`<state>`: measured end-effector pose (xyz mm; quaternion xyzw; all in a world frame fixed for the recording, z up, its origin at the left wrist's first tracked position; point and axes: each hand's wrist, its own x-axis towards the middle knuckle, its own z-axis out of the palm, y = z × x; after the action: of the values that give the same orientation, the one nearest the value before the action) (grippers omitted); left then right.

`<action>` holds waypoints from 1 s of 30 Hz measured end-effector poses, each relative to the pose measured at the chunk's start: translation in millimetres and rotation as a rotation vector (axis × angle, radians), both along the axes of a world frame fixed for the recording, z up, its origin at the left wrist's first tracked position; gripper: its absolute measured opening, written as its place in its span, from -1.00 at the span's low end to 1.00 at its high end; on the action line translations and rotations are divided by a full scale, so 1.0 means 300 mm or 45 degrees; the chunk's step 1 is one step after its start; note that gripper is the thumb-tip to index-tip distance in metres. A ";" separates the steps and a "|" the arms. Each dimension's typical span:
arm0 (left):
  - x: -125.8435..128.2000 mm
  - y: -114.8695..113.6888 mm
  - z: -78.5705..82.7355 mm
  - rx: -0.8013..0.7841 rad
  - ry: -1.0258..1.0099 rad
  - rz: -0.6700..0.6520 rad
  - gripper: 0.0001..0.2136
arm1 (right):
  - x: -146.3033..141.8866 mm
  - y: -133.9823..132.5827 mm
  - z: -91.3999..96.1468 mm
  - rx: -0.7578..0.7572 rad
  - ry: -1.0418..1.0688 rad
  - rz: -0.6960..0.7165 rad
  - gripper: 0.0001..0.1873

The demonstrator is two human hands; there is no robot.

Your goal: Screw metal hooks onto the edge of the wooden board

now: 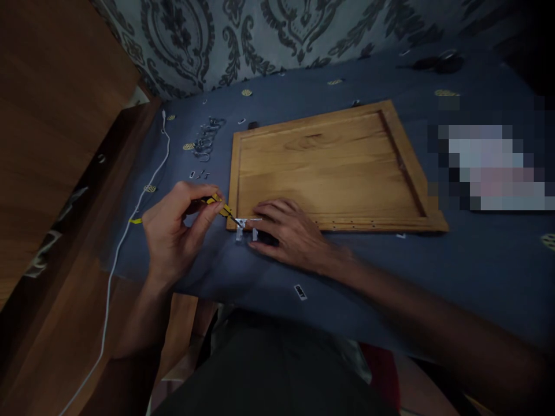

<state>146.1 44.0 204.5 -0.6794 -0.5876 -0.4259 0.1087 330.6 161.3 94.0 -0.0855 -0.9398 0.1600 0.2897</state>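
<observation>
Screwdriver tip meets metal bracket at the panel's corner

The small metal bracket [239, 233] sits on the near edge of the wooden panel [312, 167], close to its left corner, its two legs hanging past the edge. The left hand [177, 228] has thumb and fingers pinched together around a yellow-and-black screwdriver [226, 210], which slants down so that its tip reaches the bracket. The right hand [290, 231] lies palm down over the panel's near edge, fingers loosely spread and bent, thumb apart from them, the index fingertip at the bracket (what lies beneath the palm is hidden). A row of small dark holes [352, 222] runs along that edge, to the right of this hand.

The panel lies flat on a dark blue cloth [347, 312]. Left of it are a cluster of metal hooks [208, 137] and, nearer the left hand, a few small screws [203, 174]. A white cable [116, 254] trails down the cloth's left side. Beyond the panel, at far right, rests a dark object [437, 62] (too dim to name). Patterned fabric [260, 34] spans the back.
</observation>
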 end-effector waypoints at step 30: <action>0.013 -0.031 0.054 0.228 -0.334 0.101 -0.79 | 0.005 0.001 0.006 -0.027 -0.023 0.017 -0.63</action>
<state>150.1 34.6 220.8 -0.5817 -0.5828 -0.5570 0.1081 332.0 161.5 95.7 -0.0838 -0.9411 0.1711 0.2793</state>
